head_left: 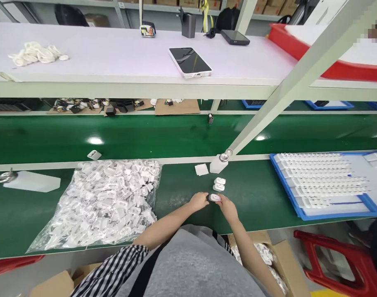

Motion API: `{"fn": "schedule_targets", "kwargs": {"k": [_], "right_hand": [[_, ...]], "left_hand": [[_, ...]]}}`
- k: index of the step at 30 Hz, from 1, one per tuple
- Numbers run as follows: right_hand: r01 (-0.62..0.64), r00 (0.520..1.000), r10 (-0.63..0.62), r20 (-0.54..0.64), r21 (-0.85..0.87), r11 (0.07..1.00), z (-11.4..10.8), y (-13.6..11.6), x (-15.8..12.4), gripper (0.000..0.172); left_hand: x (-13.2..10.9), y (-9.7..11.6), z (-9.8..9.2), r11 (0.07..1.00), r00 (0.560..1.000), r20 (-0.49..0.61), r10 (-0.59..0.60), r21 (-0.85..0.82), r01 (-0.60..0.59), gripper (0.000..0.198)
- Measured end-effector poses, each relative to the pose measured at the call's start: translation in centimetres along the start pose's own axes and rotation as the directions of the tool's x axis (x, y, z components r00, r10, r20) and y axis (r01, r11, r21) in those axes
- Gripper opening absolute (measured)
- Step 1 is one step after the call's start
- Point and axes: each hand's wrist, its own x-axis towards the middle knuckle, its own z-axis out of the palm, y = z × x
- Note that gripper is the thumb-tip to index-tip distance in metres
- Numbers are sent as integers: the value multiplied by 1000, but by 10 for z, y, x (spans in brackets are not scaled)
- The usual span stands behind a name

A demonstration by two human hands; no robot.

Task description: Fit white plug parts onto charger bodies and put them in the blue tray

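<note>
My left hand (198, 201) and my right hand (226, 206) meet over the green bench, fingers closed on one small white plastic part (215, 198) held between them. Just beyond it lie two more white parts (219, 184) on the green mat. A clear bag full of the same white parts (104, 202) lies to the left of my hands. A small white square pad (201, 169) sits a little farther away.
A blue tray with rows of white parts (327, 183) stands at the right. A white bottle (219, 162) stands by a slanted post. A phone (190, 62) lies on the upper shelf. A red stool (340, 260) and cardboard boxes (284, 264) are below.
</note>
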Motion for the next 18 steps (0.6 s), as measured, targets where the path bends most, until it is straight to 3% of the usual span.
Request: {"fn": "schedule_targets", "kwargs": {"k": [3, 6, 10, 14, 16, 18], "right_hand": [[-63, 993, 70, -96, 75, 995, 0, 18, -1, 27], [-89, 980, 117, -164, 166, 982, 2, 23, 4, 26], [-140, 965, 197, -174, 292, 946, 4, 17, 12, 28], [-254, 948, 294, -119, 270, 929, 17, 10, 1, 25], [-224, 971, 238, -23, 260, 939, 30, 4, -10, 27], [-98, 992, 71, 105, 279, 955, 43, -10, -16, 29]], "left_hand": [[-7, -19, 5, 994, 1000, 7, -22, -110, 22, 33], [-25, -51, -1, 976, 995, -34, -94, -199, 86, 29], [-56, -97, -27, 896, 928, -189, -319, -379, 231, 27], [-92, -138, -59, 744, 768, -362, -528, -633, 213, 25], [-111, -156, -78, 658, 643, -430, -634, -737, 156, 24], [-128, -171, -97, 552, 490, -464, -738, -832, 45, 22]]}}
